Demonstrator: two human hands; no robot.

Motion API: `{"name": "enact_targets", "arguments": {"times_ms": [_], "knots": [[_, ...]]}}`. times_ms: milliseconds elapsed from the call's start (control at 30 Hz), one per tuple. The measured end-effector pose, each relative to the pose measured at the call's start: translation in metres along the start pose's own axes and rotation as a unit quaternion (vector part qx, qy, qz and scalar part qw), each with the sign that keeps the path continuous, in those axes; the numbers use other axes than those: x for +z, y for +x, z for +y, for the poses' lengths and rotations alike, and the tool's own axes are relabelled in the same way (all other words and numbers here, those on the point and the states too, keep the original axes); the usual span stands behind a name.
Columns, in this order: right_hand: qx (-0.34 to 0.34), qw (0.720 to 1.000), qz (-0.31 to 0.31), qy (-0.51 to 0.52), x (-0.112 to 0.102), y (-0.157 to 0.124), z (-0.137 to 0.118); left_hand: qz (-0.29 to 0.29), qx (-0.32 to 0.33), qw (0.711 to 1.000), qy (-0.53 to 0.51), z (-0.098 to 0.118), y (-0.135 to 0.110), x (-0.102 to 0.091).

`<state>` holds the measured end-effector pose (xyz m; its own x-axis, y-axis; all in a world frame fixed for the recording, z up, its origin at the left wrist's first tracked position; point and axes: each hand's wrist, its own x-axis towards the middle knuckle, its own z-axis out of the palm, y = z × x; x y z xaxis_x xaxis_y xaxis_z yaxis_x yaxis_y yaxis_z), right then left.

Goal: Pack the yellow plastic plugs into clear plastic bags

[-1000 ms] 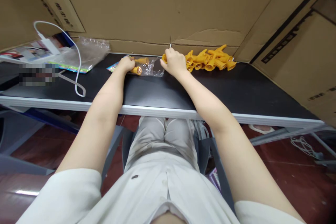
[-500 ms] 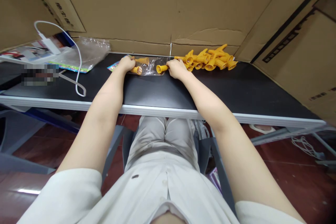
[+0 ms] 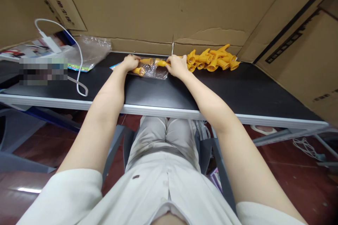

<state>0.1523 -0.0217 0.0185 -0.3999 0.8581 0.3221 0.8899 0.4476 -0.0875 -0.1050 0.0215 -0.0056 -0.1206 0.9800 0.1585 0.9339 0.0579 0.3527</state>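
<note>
My left hand is closed on the left part of a clear plastic bag with a colourful printed end, lying on the black table. Inside the bag are two yellow plastic pieces with flared, hollow ends, one orange-yellow piece nearer me and another behind it. At the bag's right end, my right hand grips a similar yellow horn-shaped piece, its far end hidden by the fingers. Just right of that hand lies a pile of several more yellow pieces.
Another clear bag lies at the back left, beside a white plug with a looping white cable. Cardboard walls enclose the table's back and sides. A silver edge runs along its front.
My right hand has turned slightly, and the yellow piece in it now points left at the bag's end instead of showing its open mouth. The left hand has shifted slightly right.
</note>
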Motion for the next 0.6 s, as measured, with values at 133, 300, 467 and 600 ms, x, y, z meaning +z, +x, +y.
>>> {"name": "enact_targets", "arguments": {"times_ms": [133,300,467,600], "knots": [[0.004,1.0,0.001,-0.003,-0.001,-0.002,-0.005,-0.019,0.001,1.0,0.023,0.006,-0.005,-0.004],[0.023,0.999,0.008,-0.024,0.002,-0.003,-0.012,-0.03,0.023,0.999,0.033,0.01,-0.008,-0.006],[0.037,0.999,0.012,-0.019,0.005,-0.002,-0.014,-0.021,0.034,0.999,0.005,0.012,-0.009,-0.006],[0.044,0.999,0.014,-0.006,0.008,0.0,-0.011,-0.024,0.038,0.999,-0.022,0.015,-0.009,-0.005]]}}
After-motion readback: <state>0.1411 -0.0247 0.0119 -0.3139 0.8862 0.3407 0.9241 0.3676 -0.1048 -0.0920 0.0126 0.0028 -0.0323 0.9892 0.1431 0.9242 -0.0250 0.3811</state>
